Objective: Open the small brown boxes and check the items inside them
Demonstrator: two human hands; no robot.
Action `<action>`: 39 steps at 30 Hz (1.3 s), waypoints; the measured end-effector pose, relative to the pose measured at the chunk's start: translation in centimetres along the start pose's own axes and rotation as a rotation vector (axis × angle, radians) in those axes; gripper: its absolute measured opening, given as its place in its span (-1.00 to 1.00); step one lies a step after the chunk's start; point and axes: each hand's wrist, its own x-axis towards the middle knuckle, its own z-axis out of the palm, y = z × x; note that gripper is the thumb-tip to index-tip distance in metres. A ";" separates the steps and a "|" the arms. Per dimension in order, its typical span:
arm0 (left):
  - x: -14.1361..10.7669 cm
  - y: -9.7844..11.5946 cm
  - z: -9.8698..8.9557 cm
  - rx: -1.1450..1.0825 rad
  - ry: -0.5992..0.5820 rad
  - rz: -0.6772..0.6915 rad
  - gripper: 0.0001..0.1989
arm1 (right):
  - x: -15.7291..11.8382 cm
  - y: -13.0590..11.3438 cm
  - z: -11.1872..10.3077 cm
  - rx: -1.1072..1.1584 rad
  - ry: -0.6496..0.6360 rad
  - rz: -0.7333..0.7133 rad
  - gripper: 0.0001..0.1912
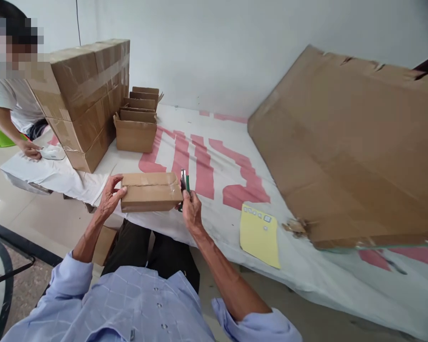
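Observation:
A small closed cardboard box (149,194) lies at the table's near edge, with clear tape over its top seam. Its left end is gripped by my left hand (110,195), thumb on top and fingers round the far corner. At the right end, my right hand (191,209) is closed round a slim tool (184,181) with green, dark and shiny metal parts. The tool stands upright against or just beside the box end. Its lower part is hidden by my fingers, so I cannot tell its exact kind.
Taped cartons (89,104) are stacked at the left, beside several open boxes (135,135). A yellow sheet (259,235) with stickers lies to the right, near a large cardboard piece (356,152). Behind the stack a co-worker's hand (31,149) touches a white object (53,152).

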 end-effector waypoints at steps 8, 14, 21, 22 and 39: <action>-0.9 0.5 0.5 -0.072 -0.144 -0.038 -0.50 | -1.8 -0.2 -3.2 -0.179 0.033 -0.024 -0.50; -1.1 1.4 0.3 0.092 -0.205 0.015 -0.48 | -2.9 -0.8 -2.6 -0.207 0.030 -0.029 -0.53; -0.9 1.1 0.0 0.176 -0.179 0.002 -0.37 | -0.8 -6.1 -6.0 -0.326 -0.164 -0.206 -0.57; -0.8 1.0 -0.1 0.183 -0.185 0.000 -0.37 | -0.1 -7.4 -6.5 -0.370 -0.217 -0.254 -0.58; -0.5 1.0 0.0 0.158 -0.214 -0.007 -0.42 | 3.8 -15.3 -3.2 -0.844 -0.764 -0.627 -0.68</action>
